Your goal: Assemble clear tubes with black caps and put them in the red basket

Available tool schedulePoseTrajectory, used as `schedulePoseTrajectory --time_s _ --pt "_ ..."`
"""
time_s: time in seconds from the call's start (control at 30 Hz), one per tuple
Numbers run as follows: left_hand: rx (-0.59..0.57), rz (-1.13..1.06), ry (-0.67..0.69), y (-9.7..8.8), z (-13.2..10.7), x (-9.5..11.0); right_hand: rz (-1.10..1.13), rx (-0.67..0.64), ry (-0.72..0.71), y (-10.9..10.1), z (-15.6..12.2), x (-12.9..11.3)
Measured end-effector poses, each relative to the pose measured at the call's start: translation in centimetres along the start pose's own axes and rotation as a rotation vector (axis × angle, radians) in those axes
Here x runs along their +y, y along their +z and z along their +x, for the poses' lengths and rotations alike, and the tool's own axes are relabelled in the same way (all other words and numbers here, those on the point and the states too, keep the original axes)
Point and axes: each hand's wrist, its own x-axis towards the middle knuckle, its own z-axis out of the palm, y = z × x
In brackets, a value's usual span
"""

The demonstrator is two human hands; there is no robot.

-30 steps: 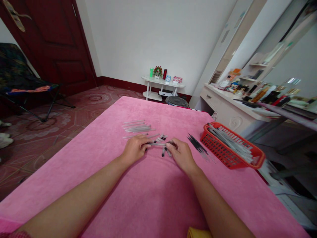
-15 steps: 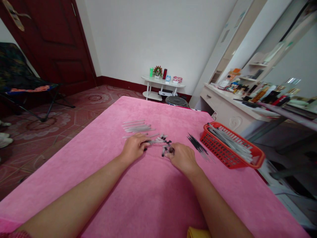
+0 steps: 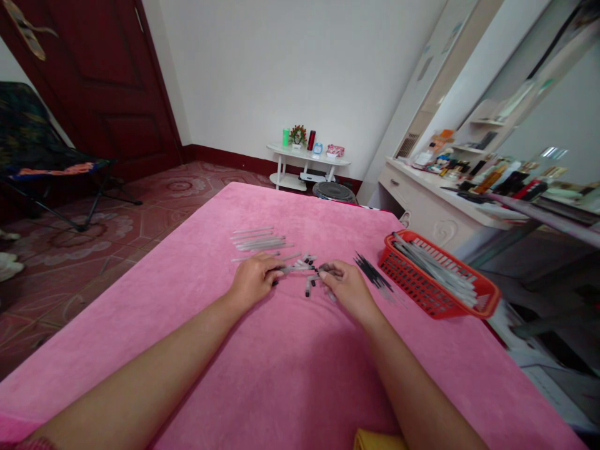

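My left hand (image 3: pixel 254 279) rests on the pink cloth (image 3: pixel 281 375), fingers curled round a clear pen barrel (image 3: pixel 295 269) that points right. My right hand (image 3: pixel 345 287) is closed in a pinch on a small dark piece at the barrel's right end, too small to name. Between the hands lie a few small black caps (image 3: pixel 309 287). Behind my left hand sits a row of clear pen barrels (image 3: pixel 260 239).
A bundle of thin black refills (image 3: pixel 374 275) lies right of my right hand. Beyond it a red basket (image 3: pixel 469 303) holds several long grey pens. A dressing table (image 3: pixel 445 206) stands at the right, a white side table (image 3: pixel 307 165) by the far wall.
My right hand moved up and slightly right, from the caps on the cloth to the end of the barrel held in my left hand. The left hand stayed in place.
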Motion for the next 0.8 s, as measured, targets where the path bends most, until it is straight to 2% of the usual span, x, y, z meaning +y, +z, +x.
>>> schedulePoseTrajectory --time_s 0.1,0.3,0.67,0.73,0.8 --pt "-0.001 0.002 0.008 0.06 -0.03 -0.06 0.042 0.026 -0.068 0.19 0.24 0.49" --pt "-0.008 0.002 0.017 0.13 -0.14 -0.07 -0.131 0.101 -0.150 0.12 0.23 1.13" --pt "-0.025 -0.024 0.020 0.10 -0.24 -0.16 -0.249 0.069 -0.239 -0.27 -0.12 0.26" --pt "0.007 -0.078 -0.008 0.13 -0.25 -0.17 -0.262 0.065 -0.237 -0.29 -0.05 0.32" --pt "0.102 -0.211 -0.085 0.22 -0.21 -0.07 -0.272 0.067 -0.218 -0.25 -0.02 0.31"
